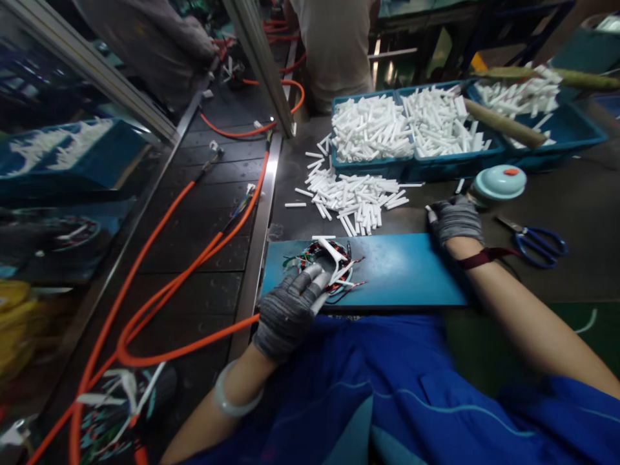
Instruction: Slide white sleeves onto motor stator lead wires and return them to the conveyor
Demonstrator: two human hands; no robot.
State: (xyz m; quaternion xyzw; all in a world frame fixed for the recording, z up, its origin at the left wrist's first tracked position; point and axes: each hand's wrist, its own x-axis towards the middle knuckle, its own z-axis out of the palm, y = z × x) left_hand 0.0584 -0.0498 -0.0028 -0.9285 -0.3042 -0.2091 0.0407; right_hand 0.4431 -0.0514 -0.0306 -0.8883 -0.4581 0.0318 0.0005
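My left hand (pixel 292 311), in a grey knitted glove, is closed on a wire bundle (pixel 345 253) lying on a blue board (pixel 402 268). Black, red and green wires show in it, with white sleeves among them. Part of the bundle is hidden under my fingers. My right hand (pixel 456 219), gloved too, is beyond the board's right end, beside a jar with a pale teal lid (pixel 498 182). Its fingers are curled, and a small white tube end (pixel 429 209) shows at the fingertips.
Loose white tubes (pixel 361 197) lie in a pile behind the board. Blue bins (pixel 407 169) of tubes stand farther back. Blue-handled scissors (pixel 537 245) rest at right. Orange cables (pixel 194 268) loop over the slatted line at left, near a metal post (pixel 261 58). Two people are beyond.
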